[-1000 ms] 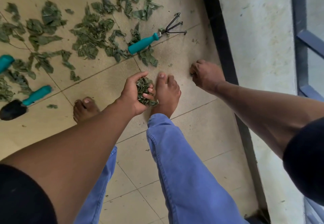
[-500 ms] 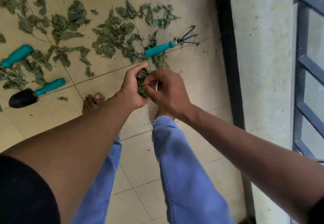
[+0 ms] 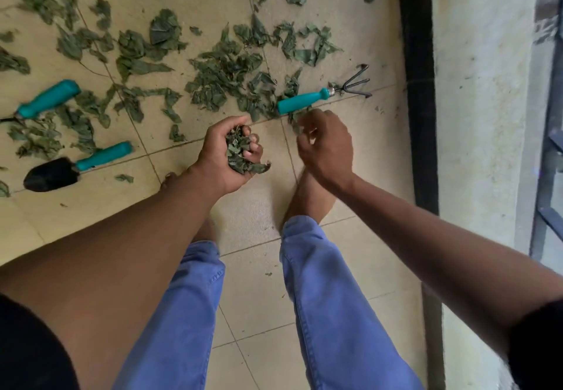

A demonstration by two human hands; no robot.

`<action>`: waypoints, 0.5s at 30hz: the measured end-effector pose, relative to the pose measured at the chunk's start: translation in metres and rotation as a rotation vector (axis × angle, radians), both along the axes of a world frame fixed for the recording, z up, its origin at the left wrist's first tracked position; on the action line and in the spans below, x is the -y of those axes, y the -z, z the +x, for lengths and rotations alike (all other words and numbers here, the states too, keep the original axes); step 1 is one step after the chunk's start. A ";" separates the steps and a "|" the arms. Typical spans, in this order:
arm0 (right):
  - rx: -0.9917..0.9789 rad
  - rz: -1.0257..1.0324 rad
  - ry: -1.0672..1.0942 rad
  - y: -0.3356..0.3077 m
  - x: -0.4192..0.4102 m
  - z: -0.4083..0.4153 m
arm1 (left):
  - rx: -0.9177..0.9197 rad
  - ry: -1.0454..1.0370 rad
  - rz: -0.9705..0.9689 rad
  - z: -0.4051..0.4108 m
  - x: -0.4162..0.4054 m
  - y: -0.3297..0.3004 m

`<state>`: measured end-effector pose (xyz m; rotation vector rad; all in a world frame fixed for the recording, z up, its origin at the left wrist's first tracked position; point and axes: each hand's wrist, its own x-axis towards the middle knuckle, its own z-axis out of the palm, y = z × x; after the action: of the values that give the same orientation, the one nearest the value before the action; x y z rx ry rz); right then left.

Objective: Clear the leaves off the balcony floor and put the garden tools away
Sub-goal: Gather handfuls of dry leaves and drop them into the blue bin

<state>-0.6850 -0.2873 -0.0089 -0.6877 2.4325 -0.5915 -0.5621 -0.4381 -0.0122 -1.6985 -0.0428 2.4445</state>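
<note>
Dry green leaves (image 3: 228,75) lie scattered over the beige tiled floor (image 3: 249,206). My left hand (image 3: 213,161) is cupped palm-up and grips a bunch of leaves (image 3: 239,153). To its right is my right hand (image 3: 327,145), fingers loosely curled with nothing seen in them, its fingertips close to the leaves beside the hand rake (image 3: 304,101). The rake has a teal handle and black prongs. A black trowel with a teal handle (image 3: 76,167) lies at the left. Above it lies a third teal-handled tool (image 3: 48,100), its head out of view.
A black strip (image 3: 417,84) runs along the foot of a pale wall (image 3: 475,84) on the right, with a metal railing (image 3: 548,145) beyond. My bare foot (image 3: 307,200) and blue trouser legs (image 3: 329,313) stand on the tiles below my hands.
My right hand has left the bunch in my left hand and moved right and forward toward the leaves by the rake. The left hand still holds its leaves.
</note>
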 end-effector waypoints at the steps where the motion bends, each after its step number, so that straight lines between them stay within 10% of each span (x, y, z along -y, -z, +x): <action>1: 0.005 0.112 -0.044 0.015 -0.001 -0.005 | 0.003 0.002 0.002 0.004 0.003 0.001; 15: -0.063 0.322 -0.181 0.072 0.047 -0.025 | 0.034 0.014 0.040 0.035 0.021 0.013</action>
<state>-0.7101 -0.3339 -0.0805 -0.7858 2.4123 -0.1039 -0.5273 -0.4591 -0.0249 -1.7175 -0.0835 2.3881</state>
